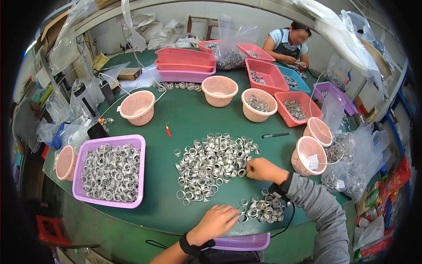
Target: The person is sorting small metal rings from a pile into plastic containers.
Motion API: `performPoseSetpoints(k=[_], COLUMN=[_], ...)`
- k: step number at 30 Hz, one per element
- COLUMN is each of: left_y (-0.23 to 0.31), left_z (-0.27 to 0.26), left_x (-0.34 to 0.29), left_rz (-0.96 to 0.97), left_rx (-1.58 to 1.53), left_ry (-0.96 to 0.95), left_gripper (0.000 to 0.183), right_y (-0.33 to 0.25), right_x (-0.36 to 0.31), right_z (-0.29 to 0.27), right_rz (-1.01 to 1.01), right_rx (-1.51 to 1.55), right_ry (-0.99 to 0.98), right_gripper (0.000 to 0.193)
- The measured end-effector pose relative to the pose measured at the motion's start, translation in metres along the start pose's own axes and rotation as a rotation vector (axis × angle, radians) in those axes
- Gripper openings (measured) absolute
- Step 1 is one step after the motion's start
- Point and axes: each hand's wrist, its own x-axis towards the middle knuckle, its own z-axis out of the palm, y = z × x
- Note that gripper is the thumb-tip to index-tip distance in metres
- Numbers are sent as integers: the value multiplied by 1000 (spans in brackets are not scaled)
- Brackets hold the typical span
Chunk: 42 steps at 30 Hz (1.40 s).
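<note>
A wide pile of silver metal rings (211, 160) lies in the middle of the green table. My right hand (263, 170) is at the pile's right edge, its fingers bent and closed together; what they pinch is hidden. Closer to me sits a smaller heap of metal rings (266, 209), partly under my right forearm. My left hand (217, 223) rests at the left side of this heap, palm down. Its fingers stretch toward the nearest rings, and its fingertips are beside one of them.
On the left, a purple basket (142, 171) is full of rings. Peach baskets (220, 90), a red pencil stub (168, 130) and a black pen (276, 135) surround the pile. Another purple tray (246, 242) is below the table edge. A co-worker (288, 46) sits across at far right.
</note>
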Motion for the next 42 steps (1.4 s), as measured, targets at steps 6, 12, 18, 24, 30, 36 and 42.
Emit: performPoseSetpoints(k=[6, 12, 18, 24, 30, 36, 42], left_y=[5, -4, -52, -18, 35, 44, 44], left_z=[-38, -39, 31, -5, -11, -6, -6], left_x=[30, 111, 135, 113, 41, 23, 18], left_rz=[-36, 147, 13, 73, -287, -90, -102], left_rx=[86, 361, 748, 441, -506, -605, -702], left_ry=[136, 91, -191, -69, 28, 33, 44], left_gripper=[9, 10, 15, 13, 16, 14, 15], right_y=[-28, -43, -36, -43, -82, -96, -103], right_x=[-76, -167, -202, -206, -177, -157, -157], right_z=[-56, -42, 7, 27, 14, 16, 18], right_rz=[-19, 315, 362, 383, 373, 304, 304], right_rx=[289, 1073, 1351, 1266, 1325, 1362, 1234], right_ry=[292, 494, 625, 659, 555, 410, 419], right_gripper=[15, 12, 16, 10, 12, 16, 16])
